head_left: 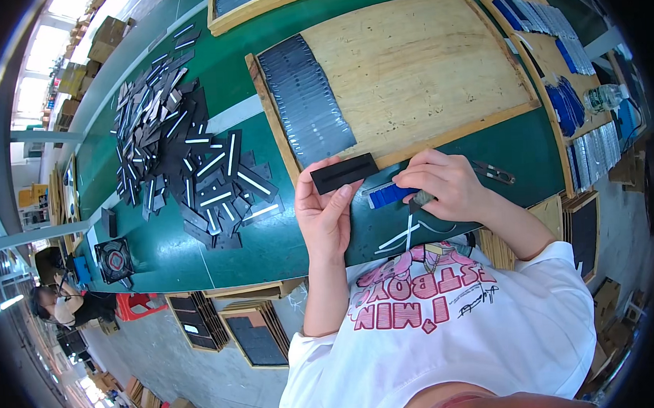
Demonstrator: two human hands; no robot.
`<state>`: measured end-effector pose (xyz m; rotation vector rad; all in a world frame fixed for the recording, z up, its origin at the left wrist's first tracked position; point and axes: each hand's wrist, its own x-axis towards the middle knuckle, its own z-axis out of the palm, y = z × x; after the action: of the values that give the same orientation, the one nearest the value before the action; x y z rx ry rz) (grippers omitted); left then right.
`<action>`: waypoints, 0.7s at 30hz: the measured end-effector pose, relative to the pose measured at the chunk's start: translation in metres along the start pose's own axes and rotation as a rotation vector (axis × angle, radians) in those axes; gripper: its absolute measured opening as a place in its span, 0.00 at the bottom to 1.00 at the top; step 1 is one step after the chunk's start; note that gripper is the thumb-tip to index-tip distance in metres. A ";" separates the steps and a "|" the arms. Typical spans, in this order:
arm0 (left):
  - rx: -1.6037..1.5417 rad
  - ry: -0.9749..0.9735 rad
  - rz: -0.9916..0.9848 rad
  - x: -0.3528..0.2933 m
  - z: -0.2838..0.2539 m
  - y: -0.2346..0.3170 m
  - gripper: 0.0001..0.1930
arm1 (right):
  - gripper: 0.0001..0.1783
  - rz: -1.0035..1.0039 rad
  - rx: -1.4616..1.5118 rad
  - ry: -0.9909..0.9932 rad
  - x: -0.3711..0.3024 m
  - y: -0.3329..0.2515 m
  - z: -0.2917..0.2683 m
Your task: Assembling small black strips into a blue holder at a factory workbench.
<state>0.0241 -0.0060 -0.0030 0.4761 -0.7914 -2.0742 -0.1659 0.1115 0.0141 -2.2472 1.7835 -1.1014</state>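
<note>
Nearest the person's body, thin white strips [405,237] lie loose on the green table [270,243] – peeled backing, by the look of them, dropped within reach. Just above, the left hand [326,215] is turned palm-up with its fingertips pinching a flat black rectangular piece [344,172] by its lower edge, which holds the face level and exposed. The right hand [446,184] sits just beside it, apart from the left, its fingers closed down over a blue tool [389,195] whose tip points toward the black piece. A pair of small snips [495,172] rests past the right wrist. Beyond, a wooden tray [423,61] carries a neat overlapping row of dark pieces [304,99] along its left edge – likely laid so for counting. Farther left sprawls a loose heap of black pieces [186,159], many bearing white strips.
</note>
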 end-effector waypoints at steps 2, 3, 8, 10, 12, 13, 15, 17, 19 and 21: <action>0.004 0.004 0.008 0.000 0.001 0.000 0.22 | 0.21 -0.014 -0.009 -0.007 0.001 0.000 -0.001; 0.004 0.004 0.007 0.000 0.000 0.000 0.22 | 0.20 -0.029 -0.018 -0.014 0.002 0.000 -0.002; 0.062 0.016 0.005 0.000 -0.003 -0.002 0.23 | 0.21 -0.028 -0.014 -0.010 0.004 -0.001 -0.004; 0.061 0.019 0.005 -0.001 -0.003 -0.002 0.22 | 0.21 -0.024 -0.011 -0.008 0.003 0.000 -0.003; 0.063 0.023 0.008 -0.001 -0.001 -0.001 0.22 | 0.24 0.039 0.040 0.011 0.003 0.001 -0.002; 0.035 0.021 0.005 -0.001 0.000 0.000 0.22 | 0.24 0.039 0.040 0.011 0.003 0.000 -0.003; 0.007 0.020 0.004 -0.001 0.000 0.001 0.22 | 0.24 0.068 0.087 -0.025 0.005 0.000 -0.007; 0.006 0.021 0.015 -0.001 -0.001 0.000 0.22 | 0.24 0.074 0.111 -0.023 0.006 0.002 -0.008; 0.005 0.017 0.016 -0.001 -0.001 0.000 0.22 | 0.24 0.080 0.135 -0.021 0.007 0.003 -0.009; 0.004 0.013 0.017 -0.002 -0.002 0.000 0.22 | 0.24 0.090 0.142 -0.035 0.007 0.003 -0.009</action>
<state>0.0259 -0.0054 -0.0042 0.4833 -0.7899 -2.0518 -0.1729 0.1078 0.0233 -2.0726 1.7162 -1.1258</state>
